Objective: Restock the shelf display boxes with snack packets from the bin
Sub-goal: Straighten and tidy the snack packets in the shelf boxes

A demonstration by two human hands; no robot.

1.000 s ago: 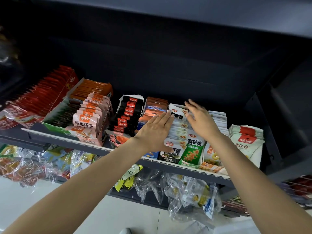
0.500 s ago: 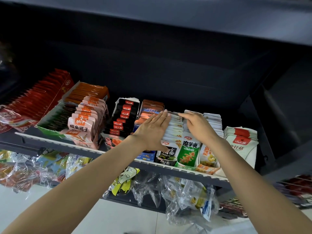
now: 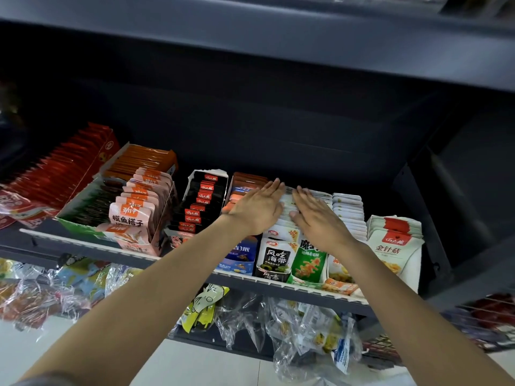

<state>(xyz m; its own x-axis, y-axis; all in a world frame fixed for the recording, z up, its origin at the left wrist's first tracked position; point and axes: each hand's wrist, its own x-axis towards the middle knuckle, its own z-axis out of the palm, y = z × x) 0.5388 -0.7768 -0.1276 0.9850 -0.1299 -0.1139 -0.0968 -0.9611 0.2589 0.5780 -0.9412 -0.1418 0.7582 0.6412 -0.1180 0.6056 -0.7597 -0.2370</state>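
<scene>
A dark shelf (image 3: pixel 278 284) carries a row of display boxes full of snack packets. My left hand (image 3: pixel 256 208) lies flat, fingers straight, on top of the white kelp packets (image 3: pixel 274 257) and the blue-boxed row beside them. My right hand (image 3: pixel 316 215) presses flat on the neighbouring row with the green packet (image 3: pixel 309 263) at its front. The two hands sit side by side, almost touching. No bin is in view.
Left of my hands stand a black-packet box (image 3: pixel 202 200), a pink packet box (image 3: pixel 133 215), an orange row and red packets (image 3: pixel 55 174). White packets (image 3: pixel 394 243) fill the right end. Clear plastic bags (image 3: pixel 306 330) hang below the shelf. A shelf overhangs above.
Both hands have settled flat on the packet rows and drawn closer together. The right hand, which was raised at the back of its row, has lowered onto the tops.
</scene>
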